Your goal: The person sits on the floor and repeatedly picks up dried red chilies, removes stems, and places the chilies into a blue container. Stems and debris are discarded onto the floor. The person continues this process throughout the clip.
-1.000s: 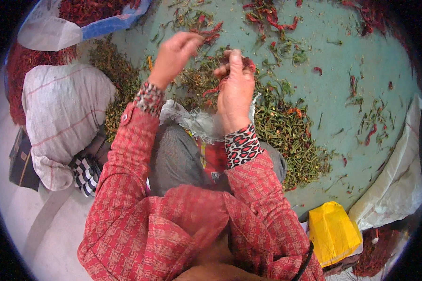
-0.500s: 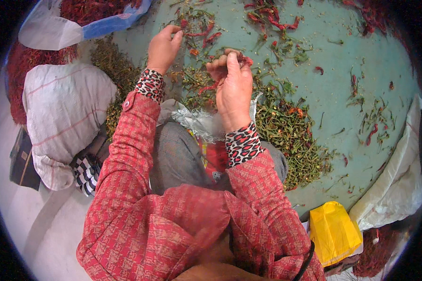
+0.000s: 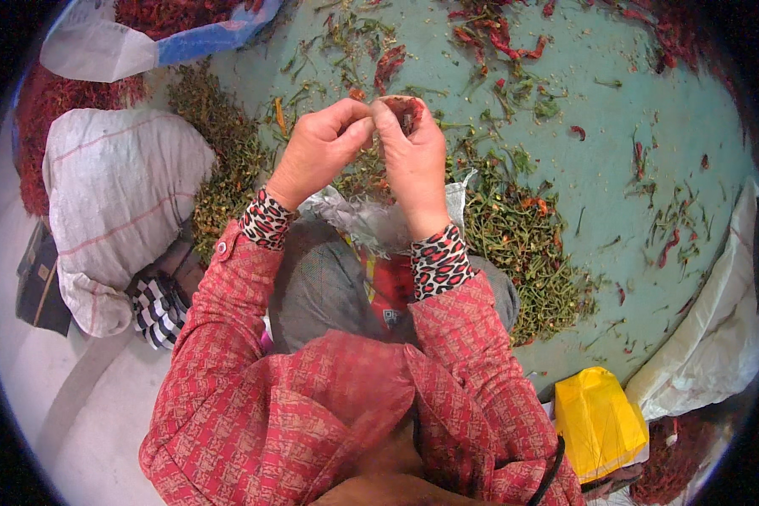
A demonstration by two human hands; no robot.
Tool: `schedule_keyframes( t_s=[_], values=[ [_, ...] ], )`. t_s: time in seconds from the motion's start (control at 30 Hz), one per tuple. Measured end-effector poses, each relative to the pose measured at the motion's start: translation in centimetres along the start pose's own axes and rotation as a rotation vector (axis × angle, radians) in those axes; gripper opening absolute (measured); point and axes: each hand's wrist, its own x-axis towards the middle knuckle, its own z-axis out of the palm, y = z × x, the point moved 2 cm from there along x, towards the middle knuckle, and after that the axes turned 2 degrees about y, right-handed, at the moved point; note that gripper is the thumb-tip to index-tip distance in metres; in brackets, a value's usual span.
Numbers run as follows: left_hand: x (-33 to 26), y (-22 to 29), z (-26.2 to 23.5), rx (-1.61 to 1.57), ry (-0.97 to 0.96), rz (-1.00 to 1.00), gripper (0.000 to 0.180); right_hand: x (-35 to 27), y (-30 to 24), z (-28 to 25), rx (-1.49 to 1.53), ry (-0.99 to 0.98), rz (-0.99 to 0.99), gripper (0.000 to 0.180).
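Observation:
In front of my chest both hands meet above a spread of dried chillies and green stems. My right hand [image 3: 415,164] curls around a dried red chilli [image 3: 411,108], which shows between its thumb and fingers. Closed in a pinch, my left hand [image 3: 325,148] touches the right fingertips; whatever it grips is too small or hidden to make out. Beyond the hands a loose red chilli [image 3: 390,66] lies among scattered stems. A heap of green stems [image 3: 527,261] spreads beside my right forearm, and a browner heap of stems [image 3: 215,152] is on the left.
A white woven sack [image 3: 122,190] bulges at the left, near red chillies [image 3: 38,160] and a blue-and-white bag [image 3: 211,38]. A yellow bag [image 3: 600,426] and a pale plastic sheet [image 3: 704,325] are at the lower right. Grey plastic [image 3: 367,223] covers my lap.
My left hand has come down and right from the far chillies to meet the right hand. The right hand has shifted slightly, still holding the chilli.

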Motion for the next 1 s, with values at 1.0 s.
schedule_keyframes(
  t_s=[1.0],
  values=[
    [2.1, 0.9, 2.8, 0.374, 0.111, 0.426, 0.021, 0.7, 1.1, -0.2, 0.310, 0.143, 0.001, 0.023]
  ],
)
